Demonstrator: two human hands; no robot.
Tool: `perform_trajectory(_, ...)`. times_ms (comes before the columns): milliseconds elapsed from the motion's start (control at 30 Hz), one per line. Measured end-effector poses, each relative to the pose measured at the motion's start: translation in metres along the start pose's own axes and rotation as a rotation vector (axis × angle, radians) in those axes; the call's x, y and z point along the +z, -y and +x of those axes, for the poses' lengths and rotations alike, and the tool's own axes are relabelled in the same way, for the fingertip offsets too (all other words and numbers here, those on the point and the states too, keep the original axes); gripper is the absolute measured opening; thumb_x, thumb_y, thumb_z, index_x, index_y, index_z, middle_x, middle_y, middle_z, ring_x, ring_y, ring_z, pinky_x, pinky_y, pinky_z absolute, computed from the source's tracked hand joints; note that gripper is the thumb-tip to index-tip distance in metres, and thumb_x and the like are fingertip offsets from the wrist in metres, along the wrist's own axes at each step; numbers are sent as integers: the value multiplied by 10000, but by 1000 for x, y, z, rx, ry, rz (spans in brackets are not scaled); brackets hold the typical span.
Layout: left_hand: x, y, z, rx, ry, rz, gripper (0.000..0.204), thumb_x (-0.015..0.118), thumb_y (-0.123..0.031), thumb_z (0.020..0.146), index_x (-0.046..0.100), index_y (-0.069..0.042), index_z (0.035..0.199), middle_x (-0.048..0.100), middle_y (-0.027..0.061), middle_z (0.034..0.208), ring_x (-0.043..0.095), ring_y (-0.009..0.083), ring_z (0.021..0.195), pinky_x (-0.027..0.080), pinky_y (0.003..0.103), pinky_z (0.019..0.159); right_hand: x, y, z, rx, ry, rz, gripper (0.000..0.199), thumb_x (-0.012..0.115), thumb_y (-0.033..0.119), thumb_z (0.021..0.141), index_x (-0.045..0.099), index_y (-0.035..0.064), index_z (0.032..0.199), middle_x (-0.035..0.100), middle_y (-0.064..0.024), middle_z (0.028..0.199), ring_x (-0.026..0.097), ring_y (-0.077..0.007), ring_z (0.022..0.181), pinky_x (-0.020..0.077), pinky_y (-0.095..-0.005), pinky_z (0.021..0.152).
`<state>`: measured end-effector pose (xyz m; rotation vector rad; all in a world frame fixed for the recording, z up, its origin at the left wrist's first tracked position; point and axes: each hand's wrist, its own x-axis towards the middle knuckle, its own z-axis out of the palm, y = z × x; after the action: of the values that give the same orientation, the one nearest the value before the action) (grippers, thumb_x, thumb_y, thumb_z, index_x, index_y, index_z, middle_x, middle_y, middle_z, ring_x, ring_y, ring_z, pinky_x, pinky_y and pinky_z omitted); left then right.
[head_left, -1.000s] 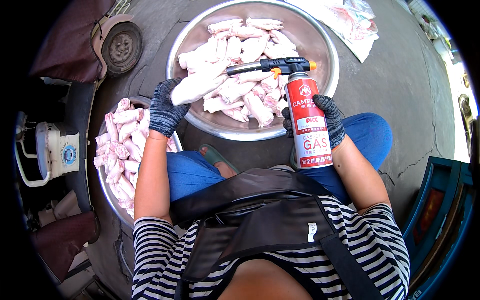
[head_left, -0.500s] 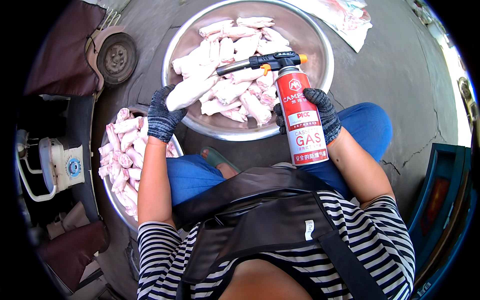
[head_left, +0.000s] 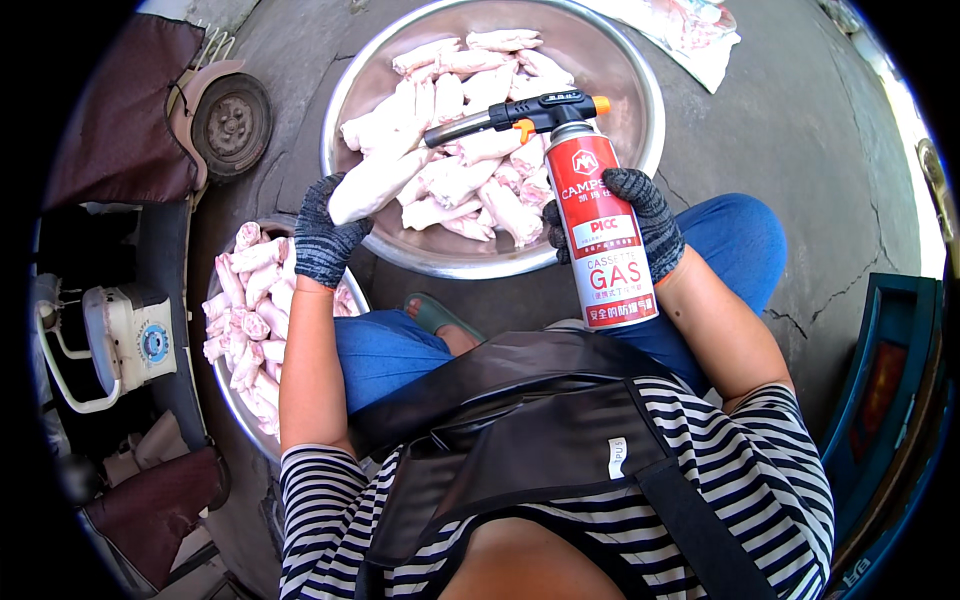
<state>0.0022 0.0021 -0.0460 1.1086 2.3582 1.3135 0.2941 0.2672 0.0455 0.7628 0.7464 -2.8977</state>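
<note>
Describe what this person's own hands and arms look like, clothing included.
The left hand and right hand wear knitted gloves, flecked grey and black, with close-fitting cuffs; thin orange edging shows at the right wrist. The forearms are bare below short sleeves in dark-and-white stripes.

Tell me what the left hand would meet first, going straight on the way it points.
Beyond the pale trotter it holds, the left hand would probably meet the rim of the large metal basin first; depth is unclear, so it might pass above instead.
</note>
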Motion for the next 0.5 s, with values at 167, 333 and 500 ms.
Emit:
perform_trajectory(167, 2, -8, -1, -31, -2, -52, 709, 803, -55, 546, 496, -35, 1185, 589, 109, 1118, 580, 223, 1035, 461, 335, 940, 0, 0, 0, -4, 9, 4, 673, 744, 343, 707, 472, -17, 1206, 630, -235, 994, 670, -316, 804, 585, -414, 712)
perform_trajectory(333, 3, 1, -1, -44, -5, -89, 726, 821, -54, 526, 498, -37, 1176, 591, 104, 1105, 581, 215, 1018, 473, 333, 919, -3, 1, 1, -4, 27, -11, 667, 741, 343, 709, 476, -15, 1206, 630, -234, 995, 669, -317, 809, 584, -414, 715)
perform_trajectory(500, 4, 11, -1, -66, 2, -129, 753, 835, -52, 515, 513, -40, 1196, 590, 87, 1116, 572, 213, 1017, 468, 342, 908, 2, 1, -1, -10, 12, -3, 663, 738, 340, 712, 475, -16, 1206, 631, -233, 995, 669, -317, 813, 583, -415, 717)
